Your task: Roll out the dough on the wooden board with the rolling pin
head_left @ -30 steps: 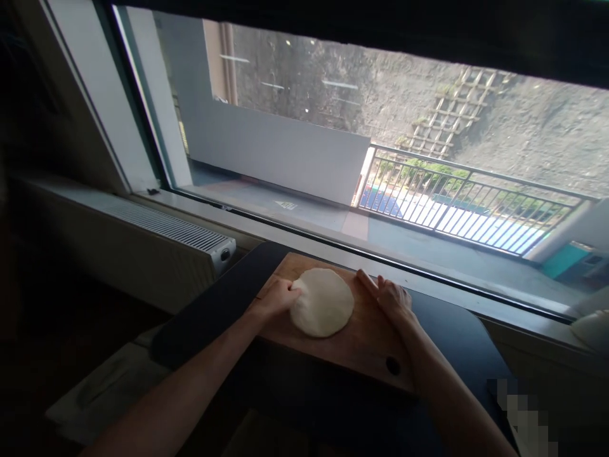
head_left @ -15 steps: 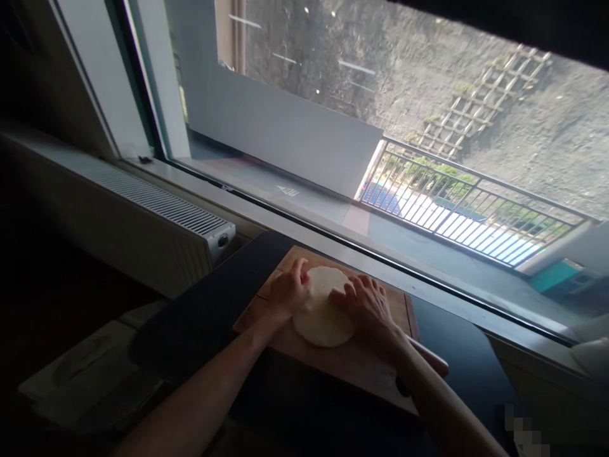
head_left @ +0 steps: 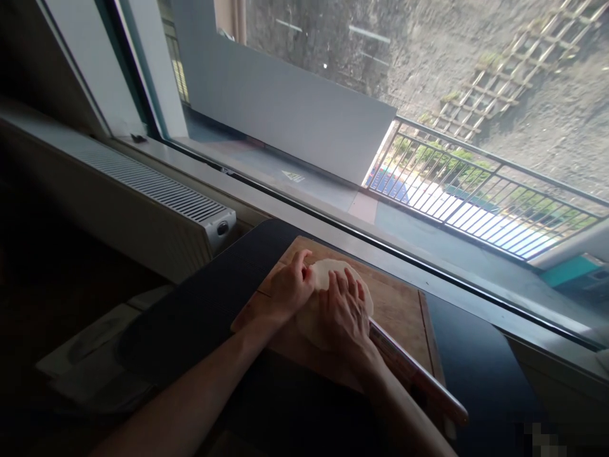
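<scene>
A round, flat sheet of dough (head_left: 333, 266) lies on a wooden cutting board (head_left: 397, 285). My left hand (head_left: 292, 285) is at its left edge, fingers curled and closed on the rim of the dough; the fingertips are partly hidden. Flat over the middle of the dough is my right hand (head_left: 345, 311), fingers stretched forward and slightly apart. A wooden rolling pin (head_left: 423, 374) runs out from beneath the right palm toward the lower right, past the board's edge. Its other end is hidden under that hand.
The board rests on a dark table (head_left: 480, 355) against a window sill (head_left: 304, 219). A white radiator (head_left: 143, 197) stands to the left. Lower left, a pale folded item (head_left: 90, 355) sits in shadow. Beyond the glass are a railing (head_left: 476, 190) and a slope.
My right hand has moved left onto the middle of the dough, its fingers straightening. The rolling pin has turned steeper, its free end nearer me. My left hand stays at the dough's left edge.
</scene>
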`<state>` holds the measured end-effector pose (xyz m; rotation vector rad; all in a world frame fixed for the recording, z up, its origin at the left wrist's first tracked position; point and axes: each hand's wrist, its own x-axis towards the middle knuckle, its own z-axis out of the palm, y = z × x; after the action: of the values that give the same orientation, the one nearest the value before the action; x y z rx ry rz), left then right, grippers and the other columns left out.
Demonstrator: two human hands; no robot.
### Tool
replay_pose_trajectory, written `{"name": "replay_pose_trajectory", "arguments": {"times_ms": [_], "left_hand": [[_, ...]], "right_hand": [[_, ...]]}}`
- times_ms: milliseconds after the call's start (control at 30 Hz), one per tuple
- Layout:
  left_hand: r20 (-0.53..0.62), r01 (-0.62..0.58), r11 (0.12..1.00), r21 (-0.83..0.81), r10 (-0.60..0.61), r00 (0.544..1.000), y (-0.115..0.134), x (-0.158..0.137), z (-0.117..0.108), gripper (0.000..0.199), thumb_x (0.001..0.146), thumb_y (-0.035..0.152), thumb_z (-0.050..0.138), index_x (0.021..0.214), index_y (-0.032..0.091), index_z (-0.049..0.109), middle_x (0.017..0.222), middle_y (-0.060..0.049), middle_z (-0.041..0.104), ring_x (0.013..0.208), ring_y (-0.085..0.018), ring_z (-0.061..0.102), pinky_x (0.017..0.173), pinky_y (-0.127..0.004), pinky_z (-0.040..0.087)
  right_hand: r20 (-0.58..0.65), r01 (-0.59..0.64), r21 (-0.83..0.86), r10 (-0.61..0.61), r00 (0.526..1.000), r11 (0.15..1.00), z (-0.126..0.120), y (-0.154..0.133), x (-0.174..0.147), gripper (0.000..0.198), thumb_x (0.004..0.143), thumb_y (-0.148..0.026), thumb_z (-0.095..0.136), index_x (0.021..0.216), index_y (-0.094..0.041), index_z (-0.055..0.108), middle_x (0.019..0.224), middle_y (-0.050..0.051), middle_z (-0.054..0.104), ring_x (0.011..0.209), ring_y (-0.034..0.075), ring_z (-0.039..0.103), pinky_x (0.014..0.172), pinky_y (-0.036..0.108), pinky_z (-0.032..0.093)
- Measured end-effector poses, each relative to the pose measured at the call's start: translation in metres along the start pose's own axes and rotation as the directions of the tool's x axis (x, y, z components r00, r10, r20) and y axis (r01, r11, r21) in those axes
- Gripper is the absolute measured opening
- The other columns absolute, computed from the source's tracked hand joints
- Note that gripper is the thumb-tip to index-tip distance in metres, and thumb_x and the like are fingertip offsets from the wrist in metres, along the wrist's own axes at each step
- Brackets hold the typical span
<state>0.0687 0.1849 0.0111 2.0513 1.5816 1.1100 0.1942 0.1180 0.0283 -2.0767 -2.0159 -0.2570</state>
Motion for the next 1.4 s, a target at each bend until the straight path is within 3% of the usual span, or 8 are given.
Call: {"name": "replay_pose_trajectory", "arguments": {"times_ms": [267,500,733,900,1000,1100,1233,1400], "left_hand": [[-0.015,0.012,1.0,0.0,-0.012,1.0,-0.001,0.0,-0.001,0.039,0.083,0.028,0.044,0.121,0.02,0.047,0.085,-0.005,0.067,0.077,-0.02,0.063,0.067,-0.027,0.044],[-0.081,-0.005,0.991,-0.135,-0.006,0.997,-0.002,0.002,-0.001,0.033,0.089,0.027,0.036,0.118,0.017,0.049,0.104,-0.008,0.065,0.087,-0.018,0.063,0.078,-0.028,0.046],[-0.112,-0.008,0.985,-0.17,-0.011,0.994,-0.002,0.002,-0.001,0.031,0.09,0.03,0.035,0.114,0.017,0.051,0.105,-0.009,0.064,0.09,-0.02,0.062,0.081,-0.031,0.046],[-0.123,-0.012,0.979,-0.205,-0.013,0.992,-0.004,0.003,0.0,0.031,0.091,0.032,0.034,0.113,0.018,0.051,0.105,-0.008,0.064,0.093,-0.02,0.062,0.082,-0.031,0.046],[-0.128,-0.015,0.975,-0.223,-0.014,0.992,-0.005,0.003,0.001,0.033,0.092,0.035,0.032,0.112,0.018,0.052,0.101,-0.008,0.065,0.091,-0.019,0.061,0.081,-0.031,0.046],[-0.113,-0.008,0.97,-0.243,-0.02,0.993,-0.003,0.003,-0.001,0.034,0.093,0.038,0.031,0.109,0.019,0.053,0.094,-0.007,0.065,0.082,-0.018,0.062,0.075,-0.029,0.047],[-0.106,0.01,0.964,-0.266,-0.039,0.994,-0.001,0.003,-0.003,0.036,0.092,0.042,0.03,0.106,0.019,0.054,0.087,-0.006,0.065,0.075,-0.017,0.061,0.07,-0.028,0.047],[-0.118,0.024,0.954,-0.299,-0.062,0.991,-0.002,0.003,-0.004,0.038,0.093,0.041,0.028,0.107,0.018,0.054,0.088,-0.006,0.065,0.078,-0.017,0.061,0.074,-0.028,0.047]], "right_hand": [[0.254,-0.287,0.0,0.277,0.927,0.958,-0.011,0.047,0.062,0.045,0.092,-0.04,0.024,0.121,-0.02,0.052,0.129,0.012,0.049,0.131,0.03,0.026,0.101,0.05,0.022],[0.017,0.029,-0.018,-0.028,0.999,0.999,0.005,-0.016,-0.003,0.055,0.094,-0.037,0.022,0.139,-0.008,0.028,0.144,0.015,0.03,0.136,0.024,0.015,0.11,0.04,0.008],[0.294,-0.353,0.01,0.335,0.895,0.935,-0.018,0.043,0.067,0.058,0.093,-0.046,0.013,0.126,-0.012,0.048,0.135,0.018,0.043,0.132,0.031,0.025,0.104,0.053,0.017],[0.101,-0.059,0.036,0.056,0.993,0.998,-0.003,-0.009,0.012,0.059,0.093,-0.044,0.019,0.138,-0.007,0.032,0.145,0.015,0.03,0.137,0.025,0.013,0.11,0.043,0.01],[0.039,0.083,0.026,-0.084,0.996,0.996,0.003,-0.027,-0.008,0.056,0.094,-0.038,0.021,0.142,-0.01,0.024,0.15,0.011,0.019,0.139,0.022,0.004,0.111,0.04,0.005],[0.101,-0.08,0.029,0.077,0.992,0.996,-0.003,0.002,0.026,0.056,0.094,-0.042,0.017,0.14,-0.012,0.029,0.146,0.012,0.029,0.138,0.025,0.011,0.109,0.047,0.008],[0.289,-0.325,0.0,0.311,0.905,0.946,-0.015,0.045,0.077,0.058,0.093,-0.047,0.014,0.129,-0.016,0.047,0.14,0.016,0.037,0.134,0.031,0.022,0.103,0.056,0.016],[0.188,-0.064,0.057,0.052,0.981,0.996,-0.009,0.003,0.022,0.065,0.093,-0.05,0.011,0.14,-0.009,0.029,0.148,0.013,0.023,0.138,0.023,0.009,0.11,0.042,0.009]]}}
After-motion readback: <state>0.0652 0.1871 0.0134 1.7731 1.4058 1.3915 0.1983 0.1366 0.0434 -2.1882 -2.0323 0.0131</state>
